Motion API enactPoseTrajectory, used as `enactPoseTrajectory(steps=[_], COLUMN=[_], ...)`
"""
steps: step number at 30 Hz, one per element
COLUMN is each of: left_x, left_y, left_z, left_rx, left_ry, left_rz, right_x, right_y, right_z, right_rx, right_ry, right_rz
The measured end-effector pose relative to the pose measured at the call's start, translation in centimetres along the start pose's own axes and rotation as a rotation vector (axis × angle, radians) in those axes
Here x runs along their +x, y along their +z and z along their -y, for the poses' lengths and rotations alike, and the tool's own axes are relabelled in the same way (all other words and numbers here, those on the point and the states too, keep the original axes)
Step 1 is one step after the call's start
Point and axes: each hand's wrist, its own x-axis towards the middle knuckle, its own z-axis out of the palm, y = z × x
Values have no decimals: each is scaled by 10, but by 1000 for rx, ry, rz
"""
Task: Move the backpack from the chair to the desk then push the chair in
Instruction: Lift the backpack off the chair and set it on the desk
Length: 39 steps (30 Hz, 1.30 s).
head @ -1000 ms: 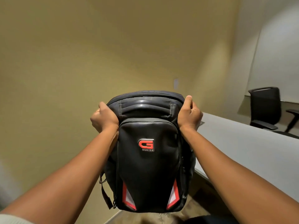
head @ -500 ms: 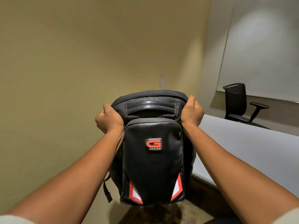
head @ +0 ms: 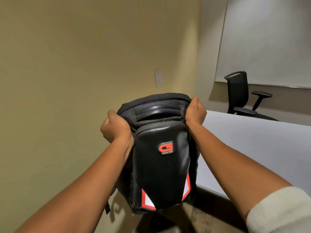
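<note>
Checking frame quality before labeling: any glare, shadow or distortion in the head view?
Head view: warm, dim room light; soft glare streaks on the backpack along its glossy top handle and front panel; its shadow falls on the wall at lower left. Wide-angle bending curves the desk edge and stretches both forearms. Left hand and right hand look sharp; the far chair is slightly soft.

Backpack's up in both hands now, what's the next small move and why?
Probably swing it right and set it on the desk. The left hand and right hand grip the backpack at its top corners, and it hangs in the air just left of the desk's edge.
</note>
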Motion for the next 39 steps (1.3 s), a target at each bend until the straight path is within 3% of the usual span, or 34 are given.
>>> enactPoseTrajectory(steps=[11,23,31,34,36,39], left_x=[73,134,149,148,150,142], left_y=[117,224,293,323,340,349], left_z=[63,119,148,164,179,196], left_rx=[-141,-100,-128,-255,-423,-192], left_ry=[-206,-364,-463,-417,-495,-427], left_rz=[34,127,104,87,68,113], right_x=[115,231,307,339,358,380], right_y=[97,182,231,247,256,266], right_z=[-40,-75,-99,-114,-124,-136], right_rx=[-13,56,123,120,112,122], right_ry=[283,319,393,410,426,474], right_rz=[109,145,302,356,389,440])
